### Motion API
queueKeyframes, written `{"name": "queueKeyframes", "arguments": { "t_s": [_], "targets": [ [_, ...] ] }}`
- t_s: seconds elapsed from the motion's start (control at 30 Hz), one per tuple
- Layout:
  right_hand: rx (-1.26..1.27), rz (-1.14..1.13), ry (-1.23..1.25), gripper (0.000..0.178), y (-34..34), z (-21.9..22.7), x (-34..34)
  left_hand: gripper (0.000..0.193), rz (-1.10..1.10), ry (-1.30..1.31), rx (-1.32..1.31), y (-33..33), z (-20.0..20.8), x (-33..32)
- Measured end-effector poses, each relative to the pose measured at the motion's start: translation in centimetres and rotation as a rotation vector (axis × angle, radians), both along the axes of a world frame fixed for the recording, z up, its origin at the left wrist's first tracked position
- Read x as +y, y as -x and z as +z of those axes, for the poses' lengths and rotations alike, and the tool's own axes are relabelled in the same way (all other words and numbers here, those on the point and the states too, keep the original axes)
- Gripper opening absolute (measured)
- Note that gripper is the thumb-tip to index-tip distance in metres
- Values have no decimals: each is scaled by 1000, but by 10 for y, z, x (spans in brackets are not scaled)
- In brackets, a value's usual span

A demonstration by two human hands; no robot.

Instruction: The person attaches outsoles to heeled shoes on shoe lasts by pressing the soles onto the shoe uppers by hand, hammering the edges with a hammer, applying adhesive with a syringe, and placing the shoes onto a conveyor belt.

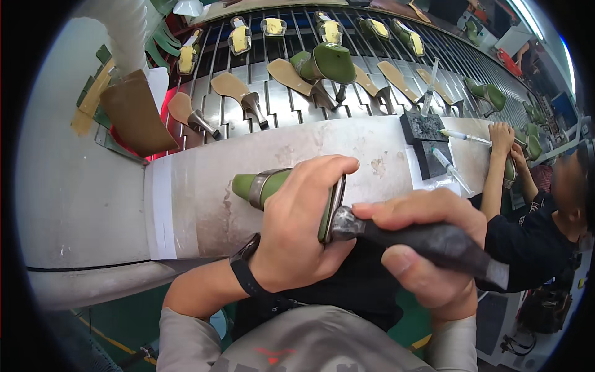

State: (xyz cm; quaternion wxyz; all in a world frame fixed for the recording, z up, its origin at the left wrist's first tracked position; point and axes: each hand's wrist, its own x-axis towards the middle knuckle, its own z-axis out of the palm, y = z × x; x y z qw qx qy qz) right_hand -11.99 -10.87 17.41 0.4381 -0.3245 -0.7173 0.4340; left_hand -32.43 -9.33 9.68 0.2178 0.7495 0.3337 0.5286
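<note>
My left hand (300, 217), a dark band on its wrist, is wrapped around a green shoe (243, 186) with a metallic strap (261, 188). The shoe lies on its side over the pale worktop, its toe pointing left; my fingers hide much of its middle. Closed around a dark hammer (449, 245), my right hand (437, 208) has its thumb below and fingers above the tool. The hammer's rounded metal face is against or very close to the shoe's edge beside my left hand; its flat wedge end points to the lower right.
Behind the pale worktop (204, 170), a rack of metal bars carries several tan heeled soles (232, 87), green shoes (331, 62) and yellow-padded pieces (240, 38). Syringes (451, 168) rest by black blocks (424, 127). On the right, a co-worker (527, 239) handles a green shoe. A brown board (136, 115) leans at left.
</note>
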Motion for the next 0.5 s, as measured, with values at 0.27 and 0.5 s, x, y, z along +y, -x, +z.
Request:
{"name": "queueKeyframes", "arguments": {
  "t_s": [0.27,0.5],
  "targets": [
    [0,-110,415,38,12,21,10,76,10,-82,36,8,-15,-35],
    [-13,59,317,26,12,-81,-32,90,363,-298,249,28,-105,-70]
  ]
}}
